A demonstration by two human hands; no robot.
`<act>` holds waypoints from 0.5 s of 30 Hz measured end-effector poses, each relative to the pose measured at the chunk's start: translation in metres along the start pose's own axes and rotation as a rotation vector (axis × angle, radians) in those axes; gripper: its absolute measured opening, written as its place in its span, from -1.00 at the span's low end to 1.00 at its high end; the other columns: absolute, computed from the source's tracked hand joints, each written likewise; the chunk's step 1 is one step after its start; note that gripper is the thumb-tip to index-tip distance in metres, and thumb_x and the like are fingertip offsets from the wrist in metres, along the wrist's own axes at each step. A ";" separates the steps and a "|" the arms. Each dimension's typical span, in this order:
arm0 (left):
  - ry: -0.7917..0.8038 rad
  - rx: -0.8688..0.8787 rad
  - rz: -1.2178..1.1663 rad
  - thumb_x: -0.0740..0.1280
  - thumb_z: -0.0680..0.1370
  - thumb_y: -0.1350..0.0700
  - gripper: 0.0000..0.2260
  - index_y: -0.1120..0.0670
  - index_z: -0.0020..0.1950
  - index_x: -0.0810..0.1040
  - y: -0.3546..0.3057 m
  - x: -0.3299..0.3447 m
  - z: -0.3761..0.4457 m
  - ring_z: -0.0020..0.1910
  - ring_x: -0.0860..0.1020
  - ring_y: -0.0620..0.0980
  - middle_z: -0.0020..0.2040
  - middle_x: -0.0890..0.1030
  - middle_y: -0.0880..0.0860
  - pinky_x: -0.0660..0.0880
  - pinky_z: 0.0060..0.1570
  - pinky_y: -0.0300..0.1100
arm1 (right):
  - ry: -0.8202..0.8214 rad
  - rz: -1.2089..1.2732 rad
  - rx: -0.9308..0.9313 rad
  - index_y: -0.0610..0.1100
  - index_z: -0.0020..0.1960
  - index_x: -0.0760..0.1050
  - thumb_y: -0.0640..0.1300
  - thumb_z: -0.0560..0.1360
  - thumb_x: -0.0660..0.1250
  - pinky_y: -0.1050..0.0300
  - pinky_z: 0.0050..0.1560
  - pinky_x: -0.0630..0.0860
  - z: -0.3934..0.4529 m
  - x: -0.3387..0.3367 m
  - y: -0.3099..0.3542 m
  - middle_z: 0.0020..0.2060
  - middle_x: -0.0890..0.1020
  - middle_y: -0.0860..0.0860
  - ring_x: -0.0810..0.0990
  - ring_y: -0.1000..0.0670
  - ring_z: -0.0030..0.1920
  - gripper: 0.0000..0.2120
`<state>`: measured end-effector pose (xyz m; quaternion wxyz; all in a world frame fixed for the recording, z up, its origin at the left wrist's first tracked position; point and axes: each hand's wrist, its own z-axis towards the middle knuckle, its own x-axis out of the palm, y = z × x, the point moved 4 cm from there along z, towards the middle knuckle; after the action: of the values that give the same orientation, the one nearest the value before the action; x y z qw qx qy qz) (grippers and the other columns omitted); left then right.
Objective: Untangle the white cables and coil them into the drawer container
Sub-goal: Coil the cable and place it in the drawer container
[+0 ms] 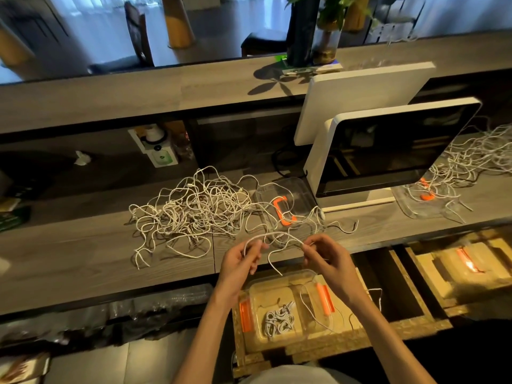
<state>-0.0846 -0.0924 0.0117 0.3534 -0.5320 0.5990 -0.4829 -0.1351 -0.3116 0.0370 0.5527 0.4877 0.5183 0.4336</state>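
Observation:
A big tangle of white cables (194, 212) lies on the grey desk (83, 259). My left hand (243, 259) and my right hand (324, 256) each pinch one white cable (277, 235), which arches between them above the desk's front edge; its loose end hangs down. Below my hands, in an open wooden drawer (346, 339), sits a clear container (279, 289) with orange clips. A small coiled bundle of white cable (278, 318) lies inside it.
A clear lid with an orange clip (284, 210) rests on the desk by the tangle. A white monitor (388, 151) stands at the right. Beyond it lie a second cable heap (471, 162) and another clear container (424, 200). A second drawer (457, 273) is open at right.

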 end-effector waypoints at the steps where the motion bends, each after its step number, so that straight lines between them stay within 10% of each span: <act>1: -0.014 0.020 0.143 0.34 0.63 0.06 -0.85 0.04 0.05 0.70 0.002 -0.004 0.000 -0.33 0.47 -0.12 -0.30 0.58 -0.07 0.44 -0.31 -0.28 | -0.021 -0.016 -0.008 -0.10 0.08 0.59 -0.07 0.58 0.39 -0.01 0.01 0.64 0.001 -0.003 -0.001 -0.18 0.66 -0.11 0.68 -0.08 -0.12 -0.87; 9: -0.109 0.195 0.741 0.34 0.62 -0.02 -0.90 -0.16 -0.06 0.64 0.016 -0.030 0.008 -0.38 0.48 -0.16 -0.33 0.56 -0.13 0.39 -0.36 -0.20 | -0.217 -0.121 -0.019 -0.09 0.08 0.61 -0.15 0.59 0.38 0.29 -0.12 0.57 0.013 -0.033 -0.007 -0.19 0.68 0.06 0.67 0.06 -0.16 -0.91; 15: -0.055 0.065 0.183 0.18 0.70 0.01 -0.74 0.04 0.11 0.66 0.007 -0.024 0.010 -0.43 0.30 -0.13 -0.39 0.35 -0.08 0.27 -0.43 -0.26 | -0.165 -0.134 0.021 -0.10 0.06 0.62 -0.15 0.59 0.39 0.26 -0.10 0.59 0.019 -0.039 -0.014 -0.19 0.69 0.03 0.68 0.06 -0.16 -0.93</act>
<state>-0.0728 -0.0715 -0.0001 0.4295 -0.4762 0.6193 -0.4531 -0.1202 -0.3540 0.0285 0.6160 0.4917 0.5073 0.3484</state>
